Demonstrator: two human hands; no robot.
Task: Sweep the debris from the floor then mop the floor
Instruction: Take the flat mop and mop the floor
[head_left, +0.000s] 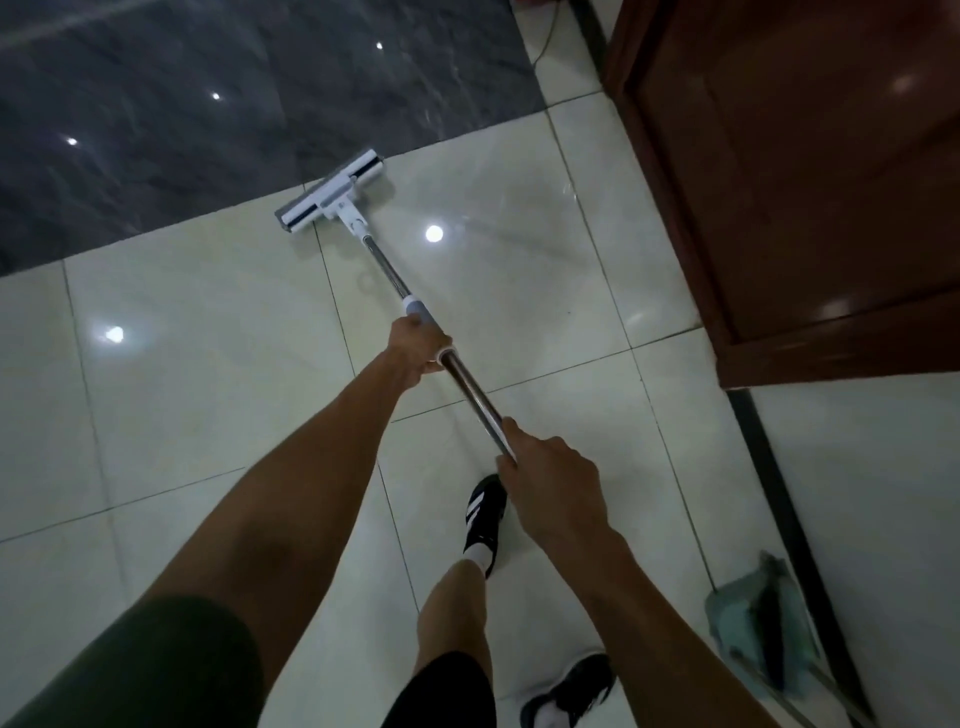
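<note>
The person wears a dark olive-green short sleeve (156, 670) on the near left arm, ending above the elbow, with both forearms bare down to the left hand (421, 351) and right hand (550, 467). Black shorts (441, 696) cover the thigh at the near edge. The farther foot has a black shoe (483, 512) with white stripes over a white sock (480, 558); the nearer shoe (571, 691) is black and white.
</note>
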